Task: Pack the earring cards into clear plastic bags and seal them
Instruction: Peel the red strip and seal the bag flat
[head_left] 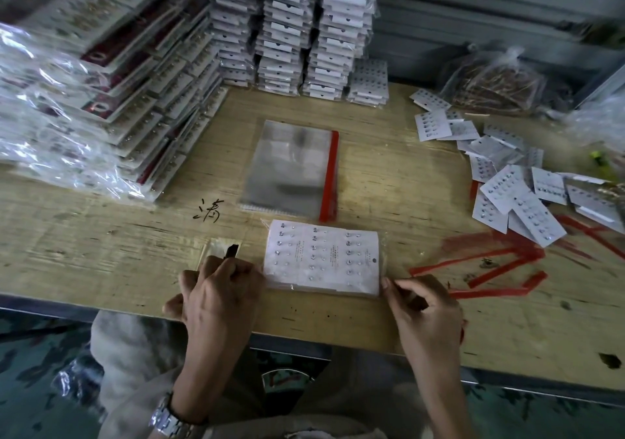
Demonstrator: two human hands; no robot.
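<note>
Earring card (323, 257) is inside a bag (383, 256) on the table (389, 181), near the front edge. Left hand (220, 290) grips the bag's left end, right hand (422, 306) pinches its right edge.

— What's underneath it all?
— A pale wooden table (101, 252), with a black handwritten mark (207, 211) inked near its middle and a dark gouge (609, 360) at its near right.
— And behind?
— A grey ribbed wall (473, 26). Far right lies a clear bag of coppery bits (493, 90); nearer, something yellow-green (598, 161), blurred.
</note>
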